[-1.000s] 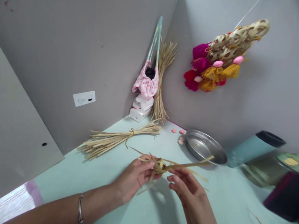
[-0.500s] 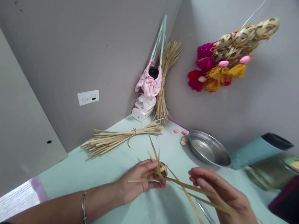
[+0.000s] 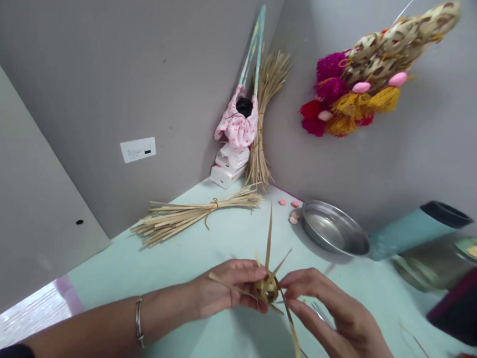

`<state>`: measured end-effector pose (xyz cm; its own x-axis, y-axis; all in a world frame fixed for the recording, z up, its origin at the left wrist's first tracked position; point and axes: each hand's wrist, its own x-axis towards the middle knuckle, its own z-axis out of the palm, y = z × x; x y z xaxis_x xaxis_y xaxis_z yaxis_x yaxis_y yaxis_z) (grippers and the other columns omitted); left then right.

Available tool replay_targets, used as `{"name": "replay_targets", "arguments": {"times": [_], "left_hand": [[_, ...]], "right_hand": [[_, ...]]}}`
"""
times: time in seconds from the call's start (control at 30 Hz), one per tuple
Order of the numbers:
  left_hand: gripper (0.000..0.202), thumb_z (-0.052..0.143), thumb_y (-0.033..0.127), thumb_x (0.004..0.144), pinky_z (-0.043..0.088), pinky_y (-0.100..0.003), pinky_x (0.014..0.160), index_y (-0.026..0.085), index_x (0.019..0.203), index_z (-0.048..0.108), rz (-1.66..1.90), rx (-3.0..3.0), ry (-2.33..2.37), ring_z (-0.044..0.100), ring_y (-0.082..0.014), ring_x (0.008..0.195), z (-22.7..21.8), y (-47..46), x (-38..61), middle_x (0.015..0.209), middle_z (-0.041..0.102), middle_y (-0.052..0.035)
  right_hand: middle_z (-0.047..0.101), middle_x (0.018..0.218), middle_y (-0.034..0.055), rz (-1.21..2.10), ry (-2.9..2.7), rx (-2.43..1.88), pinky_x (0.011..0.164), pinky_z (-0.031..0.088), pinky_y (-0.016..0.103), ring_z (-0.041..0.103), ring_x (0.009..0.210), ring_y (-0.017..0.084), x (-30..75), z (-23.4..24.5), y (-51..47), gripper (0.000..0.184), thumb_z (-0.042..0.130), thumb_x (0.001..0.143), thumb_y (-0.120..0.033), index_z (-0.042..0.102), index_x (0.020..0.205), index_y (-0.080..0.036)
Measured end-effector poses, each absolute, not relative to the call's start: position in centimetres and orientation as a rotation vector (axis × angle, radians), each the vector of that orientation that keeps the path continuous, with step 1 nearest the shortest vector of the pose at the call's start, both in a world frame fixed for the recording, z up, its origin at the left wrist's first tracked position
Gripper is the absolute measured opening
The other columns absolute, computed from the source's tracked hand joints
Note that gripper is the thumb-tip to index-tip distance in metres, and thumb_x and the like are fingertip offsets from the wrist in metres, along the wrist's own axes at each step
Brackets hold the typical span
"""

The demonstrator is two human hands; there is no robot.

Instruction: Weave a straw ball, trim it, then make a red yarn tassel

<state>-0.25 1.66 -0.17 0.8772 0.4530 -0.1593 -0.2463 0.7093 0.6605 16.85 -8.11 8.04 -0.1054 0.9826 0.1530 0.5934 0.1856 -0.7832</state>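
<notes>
A small woven straw ball with loose strips sticking out sits between my two hands above the pale green table. My left hand, a bangle on its wrist, is closed round the ball's left side. Fingers of my right hand pinch the ball's right side, where a long strip runs down toward the bottom edge. One strip points straight up from the ball.
A tied bundle of straw strips lies at the back left. A metal bowl, pink beads, a teal tumbler and dark items stand right. A woven tasselled ornament hangs on the wall; upright straw stands in the corner.
My right hand, which had pulled strips out to the right, has come back to the ball. The ball has turned, and a strip now points upward.
</notes>
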Motion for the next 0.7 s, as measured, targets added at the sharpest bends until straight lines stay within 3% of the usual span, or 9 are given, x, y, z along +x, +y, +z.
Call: {"name": "replay_targets", "arguments": {"times": [0.2,0.37,0.53,0.7], "left_hand": [[0.033,0.077,0.034,0.078,0.051,-0.03,0.082,0.01,0.1,0.07,0.34,0.747,0.342,0.065,-0.0148,0.083,0.0,1.4,-0.5,0.094,0.068,-0.0099],[0.029,0.075,0.028,0.08,0.048,-0.034,0.092,0.01,0.102,0.068,0.432,0.669,0.267,0.066,-0.0171,0.092,0.1,1.5,-0.5,0.101,0.069,-0.012],[0.03,0.057,0.027,0.09,0.048,-0.037,0.095,0.007,0.108,0.069,0.502,0.557,0.205,0.065,-0.0205,0.098,-0.5,1.9,-0.2,0.106,0.07,-0.0161],[0.047,0.057,0.005,0.076,0.044,-0.047,0.102,0.012,0.123,0.061,0.449,0.605,0.101,0.066,-0.0243,0.105,0.2,1.7,-0.6,0.118,0.066,-0.0148]], "right_hand": [[0.068,0.091,0.0007,0.812,-1.579,-1.474,0.076,0.054,0.024,0.067,0.084,0.017,16.2,6.5,-7.9,0.008,0.062,0.092,-0.032,0.067,0.093,-0.026],[0.069,0.086,0.0004,0.763,-1.331,-1.463,0.073,0.056,0.022,0.068,0.08,0.017,15.6,6.1,-7.9,0.01,0.067,0.087,-0.035,0.068,0.086,-0.025],[0.071,0.083,0.002,0.603,-1.217,-1.452,0.074,0.056,0.024,0.067,0.08,0.019,14.7,6.2,-8.2,0.009,0.074,0.08,-0.033,0.071,0.08,-0.024],[0.071,0.083,0.0036,0.608,-1.207,-1.478,0.073,0.058,0.027,0.067,0.078,0.02,14.4,6.0,-8.1,0.012,0.072,0.082,-0.034,0.071,0.08,-0.022]]}}
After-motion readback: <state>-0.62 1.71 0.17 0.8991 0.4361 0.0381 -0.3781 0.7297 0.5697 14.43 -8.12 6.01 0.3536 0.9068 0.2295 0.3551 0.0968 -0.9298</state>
